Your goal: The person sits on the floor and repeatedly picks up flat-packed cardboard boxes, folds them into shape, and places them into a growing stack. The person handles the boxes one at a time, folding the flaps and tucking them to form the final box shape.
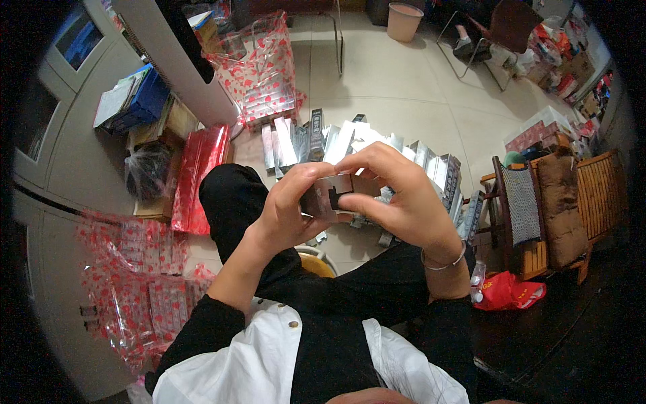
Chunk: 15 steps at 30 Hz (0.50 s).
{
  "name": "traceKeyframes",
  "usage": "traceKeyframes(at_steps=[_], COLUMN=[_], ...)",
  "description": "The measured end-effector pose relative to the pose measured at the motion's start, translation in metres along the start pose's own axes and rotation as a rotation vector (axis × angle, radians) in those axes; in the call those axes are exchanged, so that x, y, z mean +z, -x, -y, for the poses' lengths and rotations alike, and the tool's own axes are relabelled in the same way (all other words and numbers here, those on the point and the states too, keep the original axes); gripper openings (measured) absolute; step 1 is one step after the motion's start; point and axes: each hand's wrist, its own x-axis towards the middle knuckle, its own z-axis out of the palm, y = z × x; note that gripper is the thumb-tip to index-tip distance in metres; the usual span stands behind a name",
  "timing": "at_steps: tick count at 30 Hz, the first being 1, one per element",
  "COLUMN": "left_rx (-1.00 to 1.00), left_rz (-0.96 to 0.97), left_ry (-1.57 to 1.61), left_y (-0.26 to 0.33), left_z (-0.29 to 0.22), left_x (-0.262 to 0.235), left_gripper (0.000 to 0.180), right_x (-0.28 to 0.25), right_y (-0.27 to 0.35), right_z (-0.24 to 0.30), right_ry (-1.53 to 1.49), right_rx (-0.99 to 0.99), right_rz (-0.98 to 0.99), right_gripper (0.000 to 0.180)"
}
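Observation:
Above my lap, both hands meet around a small silvery-grey cardboard box [324, 197]. One end of it shows a dark notch or gap. My left hand [284, 205] wraps its left side, with the fingers over the top edge and the thumb beneath. From the other side my right hand [410, 192] curves over it, its thumb pressed near the dark notch. Part of the box is hidden by my fingers. On the floor beyond lie several long silver cartons [285, 141], some with a dark grey printed side [315, 135].
Heart-patterned plastic bags [269, 74] hold more cartons beyond and at left [161, 296]. A shiny red package [200, 178] lies by my left knee. At right stand a wooden chair [595, 195] and a red cap [508, 291]. A bin [405, 21] and someone's shoe [464, 47] are farther off.

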Motion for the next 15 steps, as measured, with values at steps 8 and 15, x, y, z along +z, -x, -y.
traceKeyframes(at_steps=[8, 15], left_rx=[0.034, 0.005], left_rz=[-0.071, -0.060], left_ry=[0.139, 0.066], left_y=[-0.002, 0.000], left_z=[-0.001, -0.005], left_x=[0.010, 0.007], left_gripper=[0.095, 0.076], right_x=[-0.004, 0.011], right_y=[0.001, -0.005], right_z=[-0.008, -0.017], right_ry=[0.104, -0.290], right_rx=[-0.015, 0.123], right_rz=[-0.046, -0.200], right_gripper=[0.017, 0.008])
